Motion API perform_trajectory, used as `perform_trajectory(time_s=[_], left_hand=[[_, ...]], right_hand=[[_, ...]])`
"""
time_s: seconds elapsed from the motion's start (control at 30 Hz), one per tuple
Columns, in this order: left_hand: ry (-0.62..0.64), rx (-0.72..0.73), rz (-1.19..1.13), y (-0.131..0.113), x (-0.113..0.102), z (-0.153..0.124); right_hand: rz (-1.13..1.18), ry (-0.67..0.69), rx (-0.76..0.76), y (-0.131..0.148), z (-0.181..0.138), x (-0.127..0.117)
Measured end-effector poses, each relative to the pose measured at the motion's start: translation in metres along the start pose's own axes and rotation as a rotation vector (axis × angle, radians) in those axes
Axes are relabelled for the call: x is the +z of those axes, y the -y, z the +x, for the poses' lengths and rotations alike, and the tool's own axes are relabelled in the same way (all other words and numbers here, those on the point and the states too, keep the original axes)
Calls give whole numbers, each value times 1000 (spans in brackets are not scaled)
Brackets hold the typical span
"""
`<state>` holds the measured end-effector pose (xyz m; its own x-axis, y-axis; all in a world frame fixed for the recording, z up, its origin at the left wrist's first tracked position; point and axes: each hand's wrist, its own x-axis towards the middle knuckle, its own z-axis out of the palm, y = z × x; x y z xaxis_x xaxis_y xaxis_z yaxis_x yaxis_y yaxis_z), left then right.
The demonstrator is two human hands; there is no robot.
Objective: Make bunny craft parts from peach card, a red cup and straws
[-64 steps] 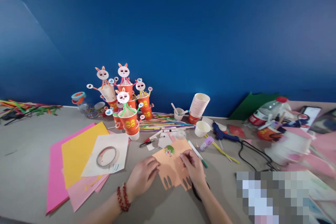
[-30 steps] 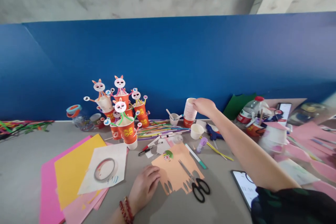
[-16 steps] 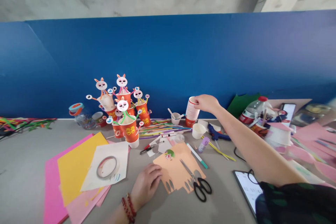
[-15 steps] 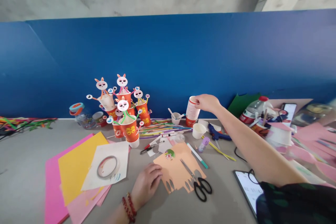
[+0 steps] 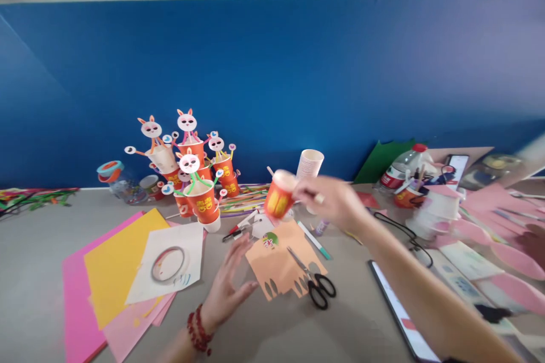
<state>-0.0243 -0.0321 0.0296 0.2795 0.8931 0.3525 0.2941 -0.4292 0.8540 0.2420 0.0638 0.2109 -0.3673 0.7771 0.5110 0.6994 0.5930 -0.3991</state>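
Observation:
A red paper cup (image 5: 279, 197) with yellow print is in the air, its rim gripped by my right hand (image 5: 330, 199), in front of the stack of paper cups (image 5: 310, 163). My left hand (image 5: 230, 281) is empty, its fingers spread, just left of the cut orange paper (image 5: 272, 261). Black-handled scissors (image 5: 319, 289) lie on that paper, near a round green sticker (image 5: 269, 240). Behind my left hand, to the left, several rabbit figures made of paper cups (image 5: 200, 201) stand upright, with pipe-cleaner arms.
Coloured paper sheets (image 5: 83, 295) and a roll of tape (image 5: 168, 264) lie on the left. A teal-capped marker (image 5: 314, 240) is beside the orange paper. On the right are a phone (image 5: 400, 312), a black cable (image 5: 404, 229) and a plastic bottle (image 5: 398, 173).
My right hand has taken one cup off the stack and brought it left and nearer. My left hand has lifted, and its fingers have spread. The view has tilted slightly.

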Motion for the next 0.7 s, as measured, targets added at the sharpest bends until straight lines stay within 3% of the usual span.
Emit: perform_trajectory(time_s=[0.07, 0.13, 0.17, 0.27, 0.33, 0.43, 0.57, 0.7], left_hand=[[56, -145, -389, -11, 4, 3], [200, -368, -702, -19, 11, 7], [208, -457, -814, -23, 15, 8], [70, -655, -1090, -27, 21, 11], [-5, -754, -1251, -27, 21, 14], [-47, -870, -1460, -25, 17, 18], [-97, -966, -1550, -22, 21, 22], [-177, -865, -1279, -25, 31, 20]], right_hand=[[111, 227, -108, 19, -33, 33], [334, 374, -73, 27, -60, 62], [398, 369, -7, 27, -71, 73], [429, 224, 139, 10, -103, 90], [281, 155, 243, -10, -127, 92], [85, 193, 255, -40, -167, 92], [-76, 244, 215, -57, -204, 94], [-149, 281, 218, -53, -206, 97]])
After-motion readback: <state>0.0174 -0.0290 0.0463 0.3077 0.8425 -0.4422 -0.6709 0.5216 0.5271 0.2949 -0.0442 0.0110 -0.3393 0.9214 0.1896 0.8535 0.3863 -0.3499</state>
